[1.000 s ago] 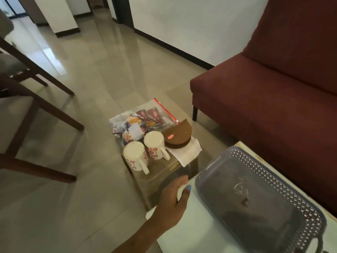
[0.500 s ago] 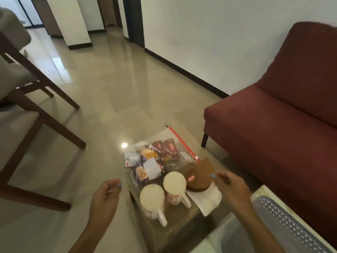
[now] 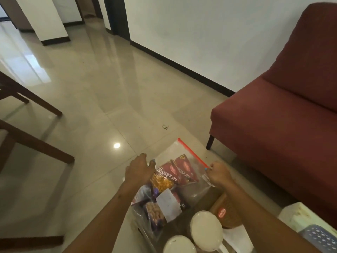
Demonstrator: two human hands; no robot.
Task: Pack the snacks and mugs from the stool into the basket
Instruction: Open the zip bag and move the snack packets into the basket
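Both hands are grasping the clear snack bag (image 3: 179, 178): left hand (image 3: 138, 169) at its left edge, right hand (image 3: 218, 173) pinching the red-zip side; two mugs (image 3: 206, 232) sitting nearer.

Mugs (image 3: 206, 230) before snack bag (image 3: 175, 181) (basket (image 3: 321, 238) right)

A clear zip bag (image 3: 184, 179) has an orange-red seal strip along its far edge. Inside lie dark red packets (image 3: 179, 170) with gold lettering, a yellow snack pack (image 3: 162, 183), purple wrappers (image 3: 155, 193) and a white card (image 3: 168, 207). Two white mugs (image 3: 206, 231) stand at the stool's near edge. A brown woven piece (image 3: 228, 214) carries a red oval label. The basket (image 3: 322, 238) is blue-grey with a perforated pattern. The sofa (image 3: 284, 128) is maroon.
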